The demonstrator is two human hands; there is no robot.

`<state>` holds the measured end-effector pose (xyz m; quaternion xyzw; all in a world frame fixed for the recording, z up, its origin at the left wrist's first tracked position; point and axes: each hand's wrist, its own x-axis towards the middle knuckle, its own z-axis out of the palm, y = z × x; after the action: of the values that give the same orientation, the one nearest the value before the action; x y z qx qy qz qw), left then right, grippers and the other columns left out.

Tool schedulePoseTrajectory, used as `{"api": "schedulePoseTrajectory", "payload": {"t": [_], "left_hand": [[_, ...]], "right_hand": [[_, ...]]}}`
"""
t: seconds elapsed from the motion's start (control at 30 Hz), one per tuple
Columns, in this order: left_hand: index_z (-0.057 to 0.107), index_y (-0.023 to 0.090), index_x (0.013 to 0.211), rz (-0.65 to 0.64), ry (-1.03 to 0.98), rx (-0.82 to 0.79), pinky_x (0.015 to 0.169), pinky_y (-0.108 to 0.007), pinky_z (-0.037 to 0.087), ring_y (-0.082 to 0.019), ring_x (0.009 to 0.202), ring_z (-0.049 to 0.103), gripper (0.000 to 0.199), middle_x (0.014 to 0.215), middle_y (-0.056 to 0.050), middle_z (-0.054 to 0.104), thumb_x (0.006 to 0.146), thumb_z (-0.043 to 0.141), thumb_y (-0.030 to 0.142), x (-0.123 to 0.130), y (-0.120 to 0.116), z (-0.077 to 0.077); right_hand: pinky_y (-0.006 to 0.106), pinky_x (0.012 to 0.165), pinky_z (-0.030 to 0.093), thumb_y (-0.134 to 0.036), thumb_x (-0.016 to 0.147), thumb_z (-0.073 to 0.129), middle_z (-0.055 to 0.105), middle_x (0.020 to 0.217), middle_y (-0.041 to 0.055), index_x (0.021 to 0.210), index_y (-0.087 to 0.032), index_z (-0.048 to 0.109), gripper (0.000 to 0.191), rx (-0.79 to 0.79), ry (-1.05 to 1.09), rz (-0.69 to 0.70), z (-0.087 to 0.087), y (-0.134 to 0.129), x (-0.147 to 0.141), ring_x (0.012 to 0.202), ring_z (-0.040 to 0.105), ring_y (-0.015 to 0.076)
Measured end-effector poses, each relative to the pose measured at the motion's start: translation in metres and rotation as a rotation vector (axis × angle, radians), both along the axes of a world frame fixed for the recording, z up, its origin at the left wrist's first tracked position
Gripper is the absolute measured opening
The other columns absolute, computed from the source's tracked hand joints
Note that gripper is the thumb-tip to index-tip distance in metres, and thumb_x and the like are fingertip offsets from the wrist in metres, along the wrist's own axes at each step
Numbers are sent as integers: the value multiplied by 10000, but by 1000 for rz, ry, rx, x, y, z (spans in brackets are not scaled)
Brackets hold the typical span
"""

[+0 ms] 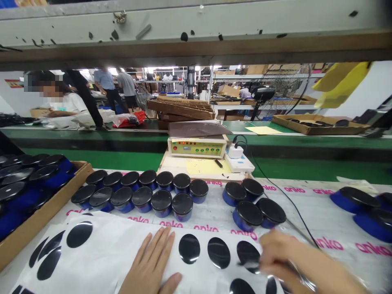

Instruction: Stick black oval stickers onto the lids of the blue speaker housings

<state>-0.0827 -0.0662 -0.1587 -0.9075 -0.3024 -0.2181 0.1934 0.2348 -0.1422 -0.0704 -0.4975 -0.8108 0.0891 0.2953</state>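
Observation:
My left hand (153, 261) lies flat on a large white sheet (107, 253), its fingers spread, just left of a black oval sticker (189, 248). More black stickers sit on the sheet, some overlapping at its left. Near the sheet's right part, my right hand (280, 255) is blurred, with its fingers closed on a metal tool (301, 277), possibly tweezers. The tool's blurred tip is over a black sticker (248, 254). Rows of blue round cases with black tops (161, 202) stand behind the sheet.
A carton (76, 179) of blue cases is at the left. More cases (355, 199) stand at the right. Behind are a control box (196, 148), a black cable (281, 192) and a green conveyor (128, 157). A shelf beam (196, 32) crosses above. People (69, 100) are in the background.

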Motion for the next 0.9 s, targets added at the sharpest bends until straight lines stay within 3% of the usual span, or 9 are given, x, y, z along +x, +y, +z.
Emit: {"api": "schedulePoseTrajectory", "payload": {"t": [0.1,0.23,0.3,0.37,0.47,0.57,0.63,0.77,0.9], "left_hand": [[268,216,1449,9,-81,-231,905,-355,504,-260,1213,513,607,1409,-78,453,911,474,406,20,-2,24],[300,305,1416,-142,-178,-725,992,-387,471,-241,1309,404,514,1478,-33,346,927,447,361,78,3,62],[248,259,1437,-215,-254,-917,1055,-419,408,-252,1340,351,596,1484,-72,319,902,492,354,112,10,67],[239,189,1430,-251,-345,-1052,1088,-451,357,-273,1335,350,683,1450,-129,349,855,571,352,142,19,61],[274,148,1394,-293,-466,-1119,1098,-462,332,-286,1301,386,745,1387,-163,392,789,665,340,173,29,43],[287,191,1396,-335,-484,-1112,1099,-441,333,-269,1289,402,724,1395,-134,372,791,668,308,183,35,33],[276,214,1412,-367,-449,-1113,1108,-435,321,-266,1308,378,732,1427,-119,342,797,662,303,183,36,32],[325,282,1406,-451,-359,-1100,1104,-415,332,-261,1318,367,663,1472,-78,285,822,638,282,181,40,35],[418,314,1359,-437,-392,-1096,1073,-403,374,-249,1228,451,631,1330,-78,392,788,684,299,183,45,34]], "right_hand": [[258,626,481,-428,858,580,651,854,-1,984,-290,568,187,157,52,-376,19,-1,33,703,617,175],[303,637,471,-477,836,577,658,827,-1,857,-292,619,191,265,112,-443,50,16,39,688,609,187],[296,590,466,-474,804,616,658,770,1,848,-278,636,201,273,244,-491,57,29,35,647,604,179],[286,575,470,-473,760,660,644,725,4,819,-254,640,228,222,421,-514,57,39,32,630,598,172],[265,574,461,-462,715,708,610,710,7,762,-217,634,260,81,665,-483,47,50,36,648,571,159],[247,567,443,-449,694,738,578,683,2,769,-200,640,279,-38,965,-440,30,56,45,643,525,143],[251,545,443,-478,695,729,576,672,7,783,-191,644,312,-98,1114,-407,19,59,50,611,508,136],[248,481,436,-492,695,726,585,666,29,759,-169,651,338,-182,1213,-379,6,63,51,556,488,126],[237,485,439,-450,703,732,574,679,28,719,-169,655,292,-160,1333,-402,6,64,49,579,479,124]]}}
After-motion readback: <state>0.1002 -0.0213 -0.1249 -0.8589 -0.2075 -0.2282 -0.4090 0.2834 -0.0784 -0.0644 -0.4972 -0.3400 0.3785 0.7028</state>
